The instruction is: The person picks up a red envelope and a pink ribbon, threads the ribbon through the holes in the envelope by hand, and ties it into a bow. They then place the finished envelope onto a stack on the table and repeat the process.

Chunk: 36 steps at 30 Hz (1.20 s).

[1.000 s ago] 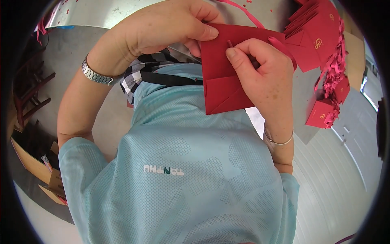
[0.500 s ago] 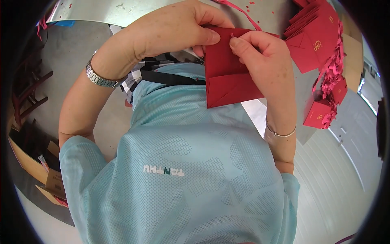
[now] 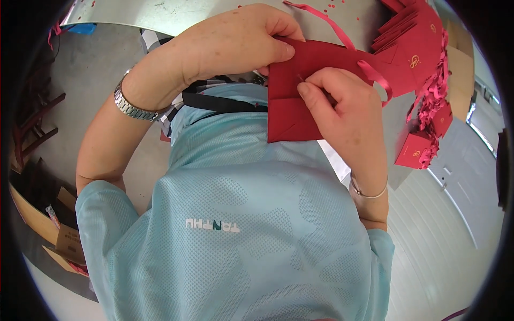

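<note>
A flat red paper bag (image 3: 292,120) with a folded bottom is held up in front of my body. My left hand (image 3: 273,43) grips its upper left corner, thumb on the near face and fingers behind. Over the bag's face, my right hand (image 3: 342,101) is closed, thumb and forefinger pinching a thin pinkish tip, apparently the end of the ribbon. A loop of pink ribbon (image 3: 383,83) shows at the bag's right edge, beside my right knuckles. More pink ribbon (image 3: 326,21) runs from the bag's top edge up onto the table.
The grey metal table (image 3: 139,16) carries scattered red dots. Stacked red bags (image 3: 401,64) lie at the far right, with finished-looking ribboned bags (image 3: 415,150) beside them. A cardboard box (image 3: 463,69) stands behind. Open cartons (image 3: 69,243) and dark red stools (image 3: 40,128) are on the left.
My right hand has moved down and slightly left across the bag, with the pinched tip. A ribbon loop now shows at the bag's right edge. My left hand keeps its grip.
</note>
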{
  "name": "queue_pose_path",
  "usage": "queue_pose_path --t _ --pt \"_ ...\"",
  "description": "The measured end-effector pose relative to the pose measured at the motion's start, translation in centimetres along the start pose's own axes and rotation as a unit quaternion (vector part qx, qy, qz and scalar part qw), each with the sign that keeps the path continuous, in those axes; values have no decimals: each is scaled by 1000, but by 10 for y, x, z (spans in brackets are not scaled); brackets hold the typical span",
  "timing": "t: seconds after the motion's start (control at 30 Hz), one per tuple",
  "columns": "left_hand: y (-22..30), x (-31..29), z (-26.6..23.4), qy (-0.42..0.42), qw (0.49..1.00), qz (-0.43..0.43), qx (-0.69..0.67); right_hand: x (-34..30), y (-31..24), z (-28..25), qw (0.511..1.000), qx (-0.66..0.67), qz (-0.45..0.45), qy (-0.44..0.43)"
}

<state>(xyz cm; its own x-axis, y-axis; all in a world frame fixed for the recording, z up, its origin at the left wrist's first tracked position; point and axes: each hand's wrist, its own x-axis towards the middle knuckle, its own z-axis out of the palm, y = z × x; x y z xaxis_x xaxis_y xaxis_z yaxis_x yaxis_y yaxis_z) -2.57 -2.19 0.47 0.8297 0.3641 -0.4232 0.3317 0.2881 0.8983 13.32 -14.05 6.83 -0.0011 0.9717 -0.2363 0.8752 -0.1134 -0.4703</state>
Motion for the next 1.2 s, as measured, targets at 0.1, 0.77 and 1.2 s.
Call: queue_pose_path --t 0.1,0.77,1.2 --pt "-6 -8 11 53 992 87 76 -8 7 7 994 -11 -79 70" --pt "-7 -11 24 30 973 -10 -227 -26 9 14 973 62 -131 179" --pt "-9 -11 20 26 976 6 -216 -8 -12 5 976 143 59 155"
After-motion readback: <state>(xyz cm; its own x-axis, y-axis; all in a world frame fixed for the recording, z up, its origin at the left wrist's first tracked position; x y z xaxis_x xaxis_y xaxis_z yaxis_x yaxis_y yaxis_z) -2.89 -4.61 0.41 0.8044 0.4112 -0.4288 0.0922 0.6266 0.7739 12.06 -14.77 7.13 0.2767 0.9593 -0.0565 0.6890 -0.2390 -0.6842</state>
